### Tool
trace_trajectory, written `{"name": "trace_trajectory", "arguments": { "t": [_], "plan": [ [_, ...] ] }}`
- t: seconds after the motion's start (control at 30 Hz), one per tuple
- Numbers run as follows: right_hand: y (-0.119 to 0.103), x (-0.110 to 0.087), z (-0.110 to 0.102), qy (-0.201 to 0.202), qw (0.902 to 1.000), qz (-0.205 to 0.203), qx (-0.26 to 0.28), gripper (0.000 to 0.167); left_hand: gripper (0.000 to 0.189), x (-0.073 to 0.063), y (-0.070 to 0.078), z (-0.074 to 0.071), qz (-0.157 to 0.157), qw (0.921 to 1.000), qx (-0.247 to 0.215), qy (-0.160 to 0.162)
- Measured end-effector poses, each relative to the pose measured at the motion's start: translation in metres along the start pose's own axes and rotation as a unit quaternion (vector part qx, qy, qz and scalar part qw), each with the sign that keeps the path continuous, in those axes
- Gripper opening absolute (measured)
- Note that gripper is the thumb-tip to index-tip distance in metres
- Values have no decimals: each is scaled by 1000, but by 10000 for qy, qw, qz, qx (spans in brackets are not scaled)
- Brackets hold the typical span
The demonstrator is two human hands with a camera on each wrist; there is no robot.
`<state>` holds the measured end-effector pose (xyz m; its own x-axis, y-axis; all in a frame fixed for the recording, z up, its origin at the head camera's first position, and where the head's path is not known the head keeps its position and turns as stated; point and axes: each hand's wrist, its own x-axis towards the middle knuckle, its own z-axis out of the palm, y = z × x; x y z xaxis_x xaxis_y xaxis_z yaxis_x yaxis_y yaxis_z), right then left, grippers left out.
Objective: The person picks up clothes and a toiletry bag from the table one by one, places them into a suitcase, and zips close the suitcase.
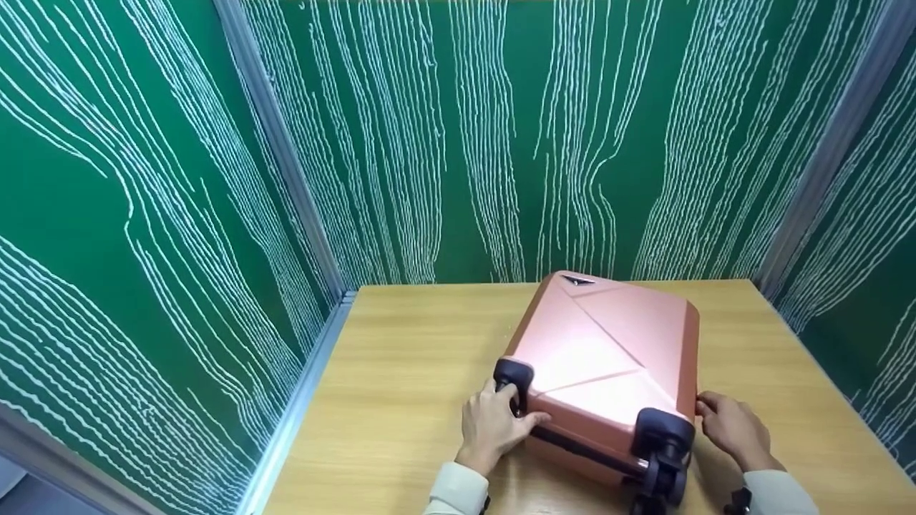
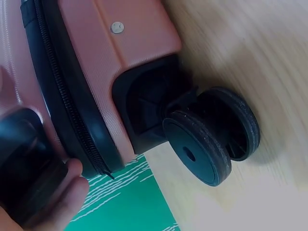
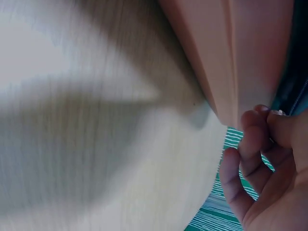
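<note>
A pink hard-shell suitcase [image 1: 608, 336] lies on its broad side on the wooden table [image 1: 401, 357], its wheeled end toward me. My left hand [image 1: 494, 425] grips the upper left wheel [image 2: 36, 192], fingers around it and thumb against the end of the shell. A black zipper [image 2: 67, 96] runs along the suitcase between its halves. At the right side, my right hand [image 1: 737, 429] pinches a small shiny zipper pull [image 3: 279, 112] between thumb and forefinger, mostly hidden by the fingers. The other right-hand fingers are bent and hold nothing.
A lower double wheel [image 2: 202, 144] sticks out near the tabletop. Another black wheel [image 1: 665, 472] juts toward me at the near right corner. Green panels [image 1: 529, 143] with white wavy lines stand around the table, joined by grey metal posts [image 1: 286, 150].
</note>
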<state>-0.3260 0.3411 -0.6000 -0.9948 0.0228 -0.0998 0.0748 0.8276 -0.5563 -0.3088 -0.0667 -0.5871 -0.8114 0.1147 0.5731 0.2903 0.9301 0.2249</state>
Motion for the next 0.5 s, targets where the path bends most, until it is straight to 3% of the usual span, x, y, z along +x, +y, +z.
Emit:
{"name": "trace_trajectory", "arguments": {
  "t": [0.27, 0.5],
  "plan": [
    [-3, -24, 3, 231, 9967, -589, -502, 16, 71, -2, 8, 4, -185, 9997, -113, 115],
    [-13, -58, 15, 247, 9965, -508, -615, 21, 71, -5, 11, 7, -211, 9990, -130, 371]
  ]
}}
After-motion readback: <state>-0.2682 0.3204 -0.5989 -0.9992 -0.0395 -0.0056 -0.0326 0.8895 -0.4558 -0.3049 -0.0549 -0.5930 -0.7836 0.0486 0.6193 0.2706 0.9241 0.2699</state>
